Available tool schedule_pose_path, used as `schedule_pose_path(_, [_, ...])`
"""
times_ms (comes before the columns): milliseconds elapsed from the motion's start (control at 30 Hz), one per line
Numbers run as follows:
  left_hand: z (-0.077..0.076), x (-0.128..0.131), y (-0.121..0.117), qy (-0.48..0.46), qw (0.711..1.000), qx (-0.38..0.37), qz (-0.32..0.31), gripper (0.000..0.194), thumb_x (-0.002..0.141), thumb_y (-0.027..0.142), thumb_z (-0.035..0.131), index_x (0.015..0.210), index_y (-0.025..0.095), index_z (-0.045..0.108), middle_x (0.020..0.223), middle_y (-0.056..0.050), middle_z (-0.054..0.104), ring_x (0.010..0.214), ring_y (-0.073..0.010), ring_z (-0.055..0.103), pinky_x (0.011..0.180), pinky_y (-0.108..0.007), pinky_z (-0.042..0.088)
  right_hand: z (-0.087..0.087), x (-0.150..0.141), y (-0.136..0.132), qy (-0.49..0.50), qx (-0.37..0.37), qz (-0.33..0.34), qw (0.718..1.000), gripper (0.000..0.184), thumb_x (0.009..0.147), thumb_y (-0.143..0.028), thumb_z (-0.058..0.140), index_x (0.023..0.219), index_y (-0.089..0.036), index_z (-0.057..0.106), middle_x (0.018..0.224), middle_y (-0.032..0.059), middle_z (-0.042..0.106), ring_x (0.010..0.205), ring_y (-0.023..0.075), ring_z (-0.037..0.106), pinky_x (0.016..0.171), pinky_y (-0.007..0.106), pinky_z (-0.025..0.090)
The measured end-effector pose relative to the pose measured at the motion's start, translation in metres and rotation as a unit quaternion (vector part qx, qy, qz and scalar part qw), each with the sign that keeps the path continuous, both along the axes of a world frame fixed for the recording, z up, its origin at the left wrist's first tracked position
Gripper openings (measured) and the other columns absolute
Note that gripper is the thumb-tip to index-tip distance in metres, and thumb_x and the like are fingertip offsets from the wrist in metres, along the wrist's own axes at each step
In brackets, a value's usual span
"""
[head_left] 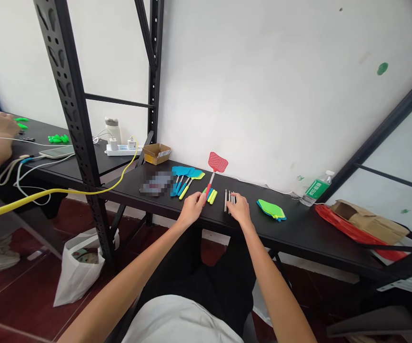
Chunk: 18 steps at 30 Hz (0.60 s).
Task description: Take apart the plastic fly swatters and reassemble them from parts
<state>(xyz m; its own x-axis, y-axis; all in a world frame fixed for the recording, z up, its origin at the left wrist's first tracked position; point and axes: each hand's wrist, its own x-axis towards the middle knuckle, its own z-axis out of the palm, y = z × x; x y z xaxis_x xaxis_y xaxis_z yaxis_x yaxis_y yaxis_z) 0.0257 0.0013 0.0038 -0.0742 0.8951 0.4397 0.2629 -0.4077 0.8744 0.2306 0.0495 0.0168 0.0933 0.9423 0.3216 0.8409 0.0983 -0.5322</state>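
As fingers (203,196) hold swatter (218,162), open box (152,155), part-filled bag (77,282)

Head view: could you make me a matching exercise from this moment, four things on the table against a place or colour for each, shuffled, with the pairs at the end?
Column one
1. Red swatter
2. Metal rods
3. Flat stacked pieces
4. Plastic bottle

Column two
A. Green on top, with blue showing beneath
B. At the fingers of the right hand
C. Clear, with a green label
D. Held in the left hand

Right pairs: 1-D, 2-B, 3-A, 4-C
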Motion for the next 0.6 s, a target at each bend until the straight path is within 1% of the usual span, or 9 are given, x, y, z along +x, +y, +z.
schedule_pose_path(133, [-0.001, 0.0, 0.0, -0.003, 1.0, -0.001, -0.003, 0.042, 0.095, 0.053, 0.041, 0.068, 0.02, 0.045, 0.058, 0.003, 0.043, 0.051, -0.0108, 0.041, 0.05, -0.023, 0.029, -0.004, 0.001, 0.001, 0.009, 0.015, 0.016, 1.0, 0.051, 0.081, -0.034, 0.056, 0.129, -0.019, 0.061, 0.134, 0.0154, 0.058, 0.122, 0.0316, 0.057, 0.099, 0.04, 0.044])
schedule_pose_path(300, [0.0, 0.0, 0.0, -0.007, 1.0, 0.005, -0.002, 0.042, 0.094, 0.052, 0.042, 0.067, 0.02, 0.044, 0.058, 0.003, 0.043, 0.052, -0.0108, 0.041, 0.05, -0.023, 0.028, -0.008, -0.01, 0.002, 0.004, 0.023, 0.025, 0.999, 0.052, 0.081, -0.039, 0.057, 0.129, -0.018, 0.061, 0.136, 0.0175, 0.055, 0.127, 0.0341, 0.052, 0.1, 0.043, 0.043])
schedule_pose_path(400, [0.0, 0.0, 0.0, -0.009, 1.0, 0.003, -0.004, 0.043, 0.095, 0.053, 0.041, 0.067, 0.02, 0.044, 0.058, 0.003, 0.043, 0.052, -0.011, 0.041, 0.05, -0.023, 0.028, -0.007, -0.012, 0.001, 0.013, 0.025, 0.033, 0.999, 0.052, 0.082, -0.039, 0.057, 0.13, -0.019, 0.061, 0.137, 0.0172, 0.055, 0.127, 0.0332, 0.052, 0.102, 0.043, 0.042])
schedule_pose_path(500, [-0.001, 0.0, -0.001, -0.011, 1.0, -0.004, -0.001, 0.044, 0.095, 0.054, 0.041, 0.067, 0.02, 0.043, 0.057, 0.004, 0.041, 0.052, -0.0112, 0.041, 0.051, -0.024, 0.028, -0.004, -0.006, -0.001, 0.042, 0.041, 0.04, 0.997, 0.05, 0.083, -0.039, 0.055, 0.128, -0.018, 0.062, 0.136, 0.0162, 0.057, 0.125, 0.0313, 0.054, 0.105, 0.043, 0.041])
schedule_pose_path(600, [0.001, 0.0, -0.002, -0.009, 1.0, -0.007, 0.003, 0.044, 0.095, 0.055, 0.041, 0.067, 0.02, 0.043, 0.057, 0.004, 0.04, 0.052, -0.0115, 0.041, 0.051, -0.024, 0.028, 0.001, 0.009, -0.005, 0.079, 0.071, 0.041, 0.994, 0.047, 0.083, -0.04, 0.055, 0.123, -0.017, 0.064, 0.132, 0.0156, 0.06, 0.126, 0.0302, 0.055, 0.108, 0.042, 0.039])
